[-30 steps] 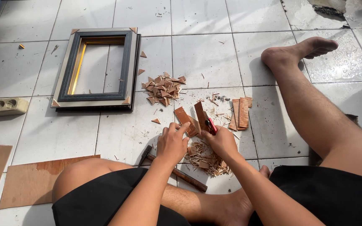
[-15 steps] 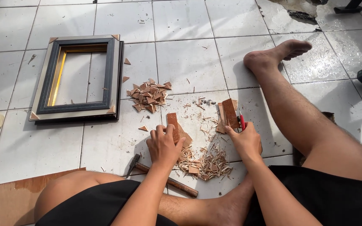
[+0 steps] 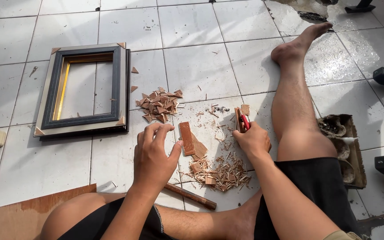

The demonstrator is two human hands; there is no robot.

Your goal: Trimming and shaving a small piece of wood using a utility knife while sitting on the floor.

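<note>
White tiled floor, person seated, legs spread. Left hand point(image 3: 154, 155) open, fingers curled, hovering just beside thin wood strip point(image 3: 186, 138) lying flat on tile. Right hand point(image 3: 253, 140) closed on red-handled cutter point(image 3: 245, 121) plus small wood piece point(image 3: 239, 120). Judgement: pin strip flat, cut away from fingers. Cardboard tray point(image 3: 356, 151) beside right thigh, contents unclear. Picture frame point(image 3: 83, 89) toward floor's left side; wood chip pile point(image 3: 160, 103) nearby.

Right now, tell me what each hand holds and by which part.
Right hand grips a red-handled tool by its handle, against a wood strip. Left hand holds nothing, hovering beside the wood piece.
</note>
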